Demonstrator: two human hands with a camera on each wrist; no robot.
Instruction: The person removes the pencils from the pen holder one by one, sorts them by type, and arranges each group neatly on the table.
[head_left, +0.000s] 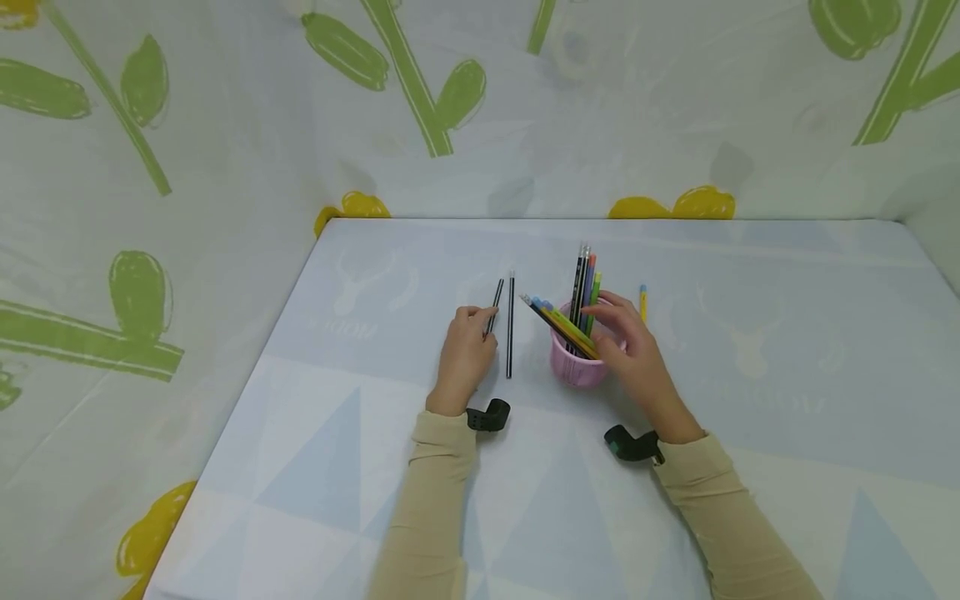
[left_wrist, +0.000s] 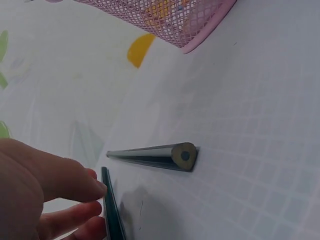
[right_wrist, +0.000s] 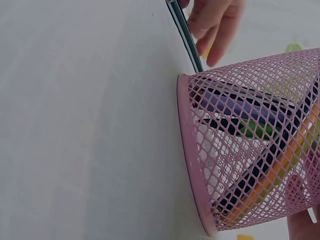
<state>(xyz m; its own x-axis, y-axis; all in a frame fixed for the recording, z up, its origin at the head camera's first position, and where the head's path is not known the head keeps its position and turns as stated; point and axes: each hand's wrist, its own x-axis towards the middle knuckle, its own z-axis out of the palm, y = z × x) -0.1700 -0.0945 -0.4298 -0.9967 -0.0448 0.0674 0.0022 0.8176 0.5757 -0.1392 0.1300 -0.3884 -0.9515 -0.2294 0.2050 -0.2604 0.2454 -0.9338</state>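
Observation:
My left hand (head_left: 465, 354) pinches a dark striped pencil (head_left: 497, 293) between thumb and curled fingers; its lower end is hidden by the hand. In the left wrist view the thumb overlaps this pencil (left_wrist: 111, 205). Just right of it, another dark pencil (head_left: 511, 325) lies on the table, its unsharpened end (left_wrist: 184, 156) facing the left wrist camera. My right hand (head_left: 633, 354) curls over the rim of a pink mesh pencil cup (head_left: 573, 371), fingers beside the pencils. Several pencils (head_left: 558, 321) lean left inside it, others (head_left: 583, 283) stand more upright.
A yellow pencil with a blue end (head_left: 642, 302) lies behind my right hand, partly covered by it. The table (head_left: 315, 517) has a pale cloth with blue triangles. Leaf-printed sheeting (head_left: 247, 150) stands along its back and left sides.

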